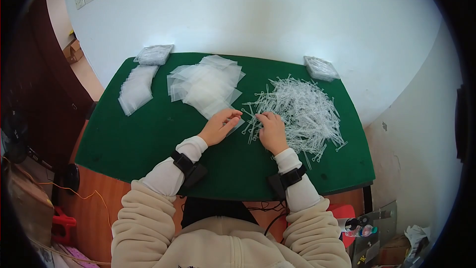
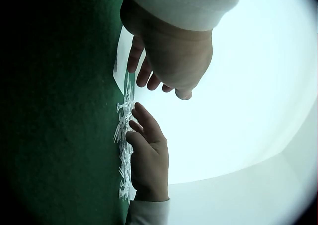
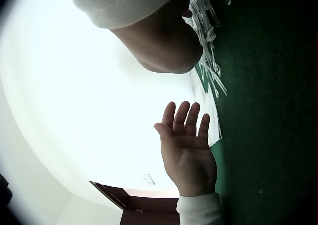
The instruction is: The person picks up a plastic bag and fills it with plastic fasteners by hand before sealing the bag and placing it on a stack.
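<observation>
Left hand [image 1: 219, 126]: released, fingers extended, palm bare, just by the loose clear bags' [image 1: 206, 82] near corner. Right hand [image 1: 273, 132]: fingertips at the left edge of the clear plastic stick heap [image 1: 310, 114]; grip cannot be told. Farther: fanned bags [image 1: 138, 89] left, packs [image 1: 321, 69] near both far corners.

Head view: right hand [image 1: 272, 131] blocks part of clear plastic stick pile [image 1: 310, 114]; can't tell if fingertips pinch a stick. Sticks overlap, too tangled to count. Left hand [image 1: 219, 126] covers part of clear bag pile [image 1: 206, 82]; lower bags mostly hidden under upper ones. Contents of left pack [image 1: 154, 54] and right pack [image 1: 321, 68] too small to make out. Bottle [image 1: 367, 230] label unreadable. Beige jacket [image 1: 228, 243] cut off at bottom. Right wrist view: right fingers mostly hidden.
</observation>
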Demonstrator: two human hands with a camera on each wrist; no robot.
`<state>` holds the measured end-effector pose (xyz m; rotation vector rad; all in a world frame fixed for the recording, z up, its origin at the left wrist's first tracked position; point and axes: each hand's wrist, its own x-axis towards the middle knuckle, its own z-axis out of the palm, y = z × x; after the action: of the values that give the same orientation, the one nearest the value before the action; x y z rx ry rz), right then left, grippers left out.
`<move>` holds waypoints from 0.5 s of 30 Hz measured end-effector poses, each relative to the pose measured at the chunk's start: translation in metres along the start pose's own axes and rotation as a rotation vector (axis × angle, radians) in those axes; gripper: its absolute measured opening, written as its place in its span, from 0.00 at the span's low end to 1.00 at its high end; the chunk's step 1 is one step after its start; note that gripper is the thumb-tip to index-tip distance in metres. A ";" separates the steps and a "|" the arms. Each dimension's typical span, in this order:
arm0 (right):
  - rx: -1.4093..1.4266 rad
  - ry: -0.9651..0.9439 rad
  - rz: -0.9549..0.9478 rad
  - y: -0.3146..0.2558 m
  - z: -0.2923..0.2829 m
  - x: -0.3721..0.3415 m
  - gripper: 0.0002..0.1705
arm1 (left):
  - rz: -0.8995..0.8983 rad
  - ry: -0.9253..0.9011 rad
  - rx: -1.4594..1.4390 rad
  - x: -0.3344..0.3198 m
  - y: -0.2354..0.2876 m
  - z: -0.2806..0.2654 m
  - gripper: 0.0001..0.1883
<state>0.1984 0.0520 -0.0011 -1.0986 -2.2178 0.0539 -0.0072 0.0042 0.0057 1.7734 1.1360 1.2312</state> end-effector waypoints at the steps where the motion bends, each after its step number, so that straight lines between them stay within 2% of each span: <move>1: 0.010 0.019 -0.051 0.002 0.003 0.000 0.20 | -0.002 -0.002 0.004 0.000 -0.001 0.000 0.15; 4: 0.029 0.060 -0.154 0.005 0.009 0.001 0.21 | -0.006 0.004 -0.013 0.000 -0.001 0.001 0.15; 15: -0.059 -0.042 -0.030 0.009 0.008 0.003 0.08 | -0.042 0.026 -0.027 0.000 -0.005 0.001 0.14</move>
<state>0.1988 0.0622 -0.0083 -1.1053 -2.2860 -0.0008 -0.0081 0.0058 0.0007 1.7095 1.1605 1.2421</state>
